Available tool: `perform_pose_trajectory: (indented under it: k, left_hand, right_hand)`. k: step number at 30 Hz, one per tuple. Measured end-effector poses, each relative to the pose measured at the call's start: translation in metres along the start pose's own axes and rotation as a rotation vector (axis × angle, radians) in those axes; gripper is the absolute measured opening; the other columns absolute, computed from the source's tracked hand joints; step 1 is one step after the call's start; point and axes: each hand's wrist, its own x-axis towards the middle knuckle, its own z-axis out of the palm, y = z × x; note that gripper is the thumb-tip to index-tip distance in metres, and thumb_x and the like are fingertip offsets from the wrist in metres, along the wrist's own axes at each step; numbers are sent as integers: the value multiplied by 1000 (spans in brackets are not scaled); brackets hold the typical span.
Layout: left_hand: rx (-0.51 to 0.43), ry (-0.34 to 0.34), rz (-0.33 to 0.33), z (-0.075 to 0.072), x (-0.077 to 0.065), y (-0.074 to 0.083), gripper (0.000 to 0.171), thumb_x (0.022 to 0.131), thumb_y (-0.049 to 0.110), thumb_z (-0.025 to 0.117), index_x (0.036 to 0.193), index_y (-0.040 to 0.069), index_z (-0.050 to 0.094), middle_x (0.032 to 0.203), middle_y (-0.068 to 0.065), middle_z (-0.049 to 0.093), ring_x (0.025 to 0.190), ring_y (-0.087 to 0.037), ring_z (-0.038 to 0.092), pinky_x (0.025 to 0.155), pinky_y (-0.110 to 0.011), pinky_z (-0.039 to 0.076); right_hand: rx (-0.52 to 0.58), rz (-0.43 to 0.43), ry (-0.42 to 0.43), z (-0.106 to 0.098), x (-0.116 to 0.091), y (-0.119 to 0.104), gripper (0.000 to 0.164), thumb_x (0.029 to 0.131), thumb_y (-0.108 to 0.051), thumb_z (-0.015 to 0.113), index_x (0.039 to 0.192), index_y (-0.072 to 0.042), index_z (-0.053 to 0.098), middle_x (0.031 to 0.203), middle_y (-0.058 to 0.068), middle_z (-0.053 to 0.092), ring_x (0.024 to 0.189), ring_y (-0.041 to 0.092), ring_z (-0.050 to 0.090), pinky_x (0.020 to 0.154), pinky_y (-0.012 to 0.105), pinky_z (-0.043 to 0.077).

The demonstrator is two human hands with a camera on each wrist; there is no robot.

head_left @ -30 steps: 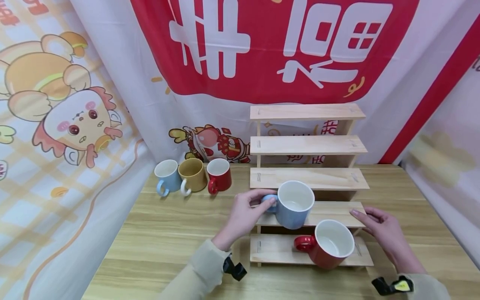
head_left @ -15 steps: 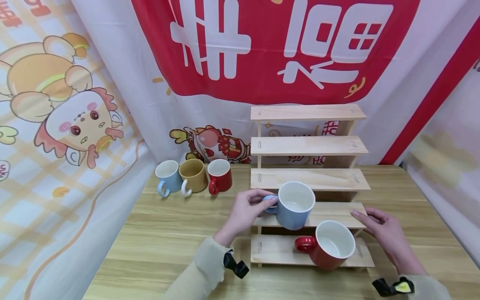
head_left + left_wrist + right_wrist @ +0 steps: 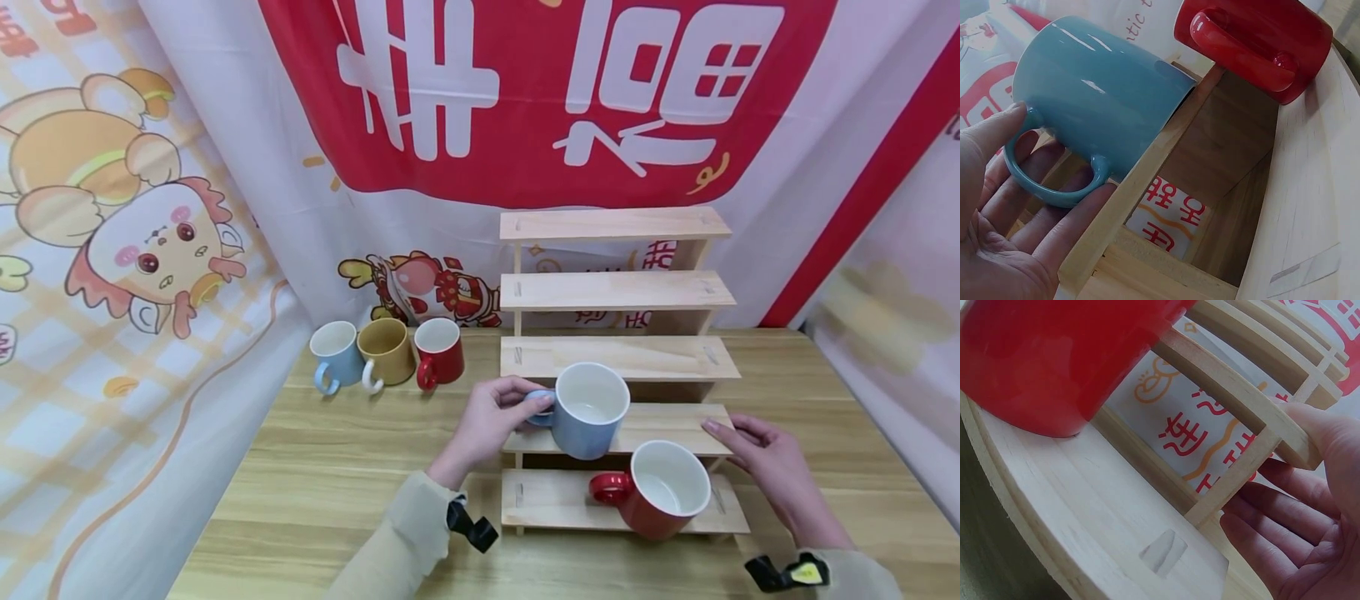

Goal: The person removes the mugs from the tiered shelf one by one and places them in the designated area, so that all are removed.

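A light blue mug (image 3: 588, 411) with a white inside stands at the second step from the bottom of a tiered wooden shelf (image 3: 667, 427). My left hand (image 3: 491, 421) pinches its handle at the left, thumb on top and fingers below, as the left wrist view shows. On the lowest step sits a red mug (image 3: 663, 492), its handle turned left; no hand touches it. My right hand (image 3: 765, 467) holds the right end of the second step, its thumb on the board. In the right wrist view the other fingers (image 3: 1285, 519) extend under and beside that end.
A second light blue mug (image 3: 337, 354), a mustard mug (image 3: 387, 350) with a white handle and another red mug (image 3: 438, 352) stand in a row on the wood-grain table (image 3: 360, 450), at the back left. Printed cloth (image 3: 420, 225) hangs behind the shelf and along both sides.
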Motion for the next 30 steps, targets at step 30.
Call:
perform_pose_trajectory:
  k: [30]
  left_hand:
    - [-67, 194, 123, -36, -47, 20, 15, 95, 10, 74, 107, 0, 71, 107, -13, 75, 93, -30, 74, 79, -43, 62]
  right_hand:
    - [35, -3, 11, 0, -1, 1, 44, 96, -39, 73, 123, -5, 63, 97, -21, 67, 92, -6, 61, 77, 19, 57]
